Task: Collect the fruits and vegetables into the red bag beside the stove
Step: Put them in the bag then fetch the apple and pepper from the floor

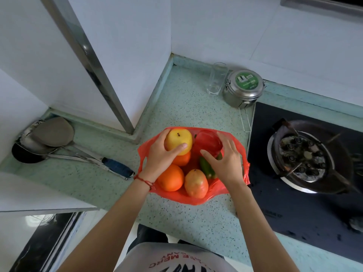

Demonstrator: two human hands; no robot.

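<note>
Your left hand (161, 154) grasps the round yellow pear (178, 141); lower it gently into the red plastic bag (238, 149) while your relaxed right hand (225, 160) steadies the rim.

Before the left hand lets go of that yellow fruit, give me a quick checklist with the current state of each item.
1. Left hand grips the yellow fruit: ok, fingers and thumb curl round it.
2. Fruit is over the red bag: ok, it sits above the opening at the far left side.
3. Bag mouth open: ok, two oranges, a mango and a cucumber show inside.
4. Right hand clear of the drop spot: ok, it rests open over the red pepper, to the right.
5. Produce left on the counter: ok, none in view.
6. Burner off: cannot tell.
</note>
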